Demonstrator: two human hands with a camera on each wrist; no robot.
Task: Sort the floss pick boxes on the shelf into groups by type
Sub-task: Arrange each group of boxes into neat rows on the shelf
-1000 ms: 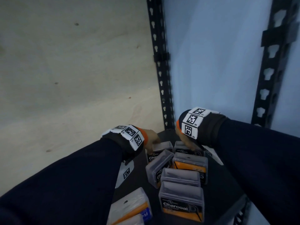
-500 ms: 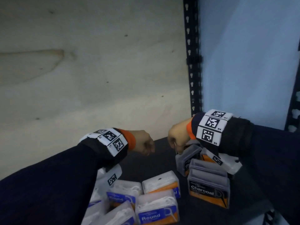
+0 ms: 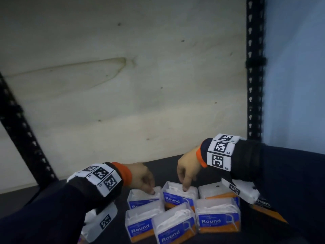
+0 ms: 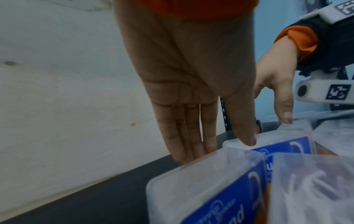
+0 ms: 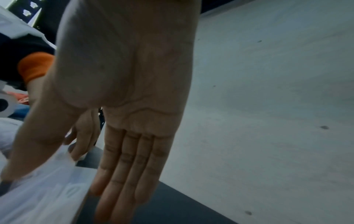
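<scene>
Several clear floss pick boxes with blue "Round" labels stand bunched in two rows on the dark shelf. My left hand reaches over the back-left Round box. Its thumb rests on a box top and its straight fingers hang down behind. My right hand touches the back-middle Round box with its thumb. In the right wrist view its fingers are straight behind that box. Neither hand holds anything. A black and orange Charcoal box shows partly under my right wrist.
A plywood back wall closes the shelf just behind the boxes. Black perforated uprights stand at the right and the left. Bare dark shelf surface lies left of the boxes.
Both hands and the view have shifted left, from the Charcoal boxes to the Round boxes. The hands have come down onto the back row of Round boxes.
</scene>
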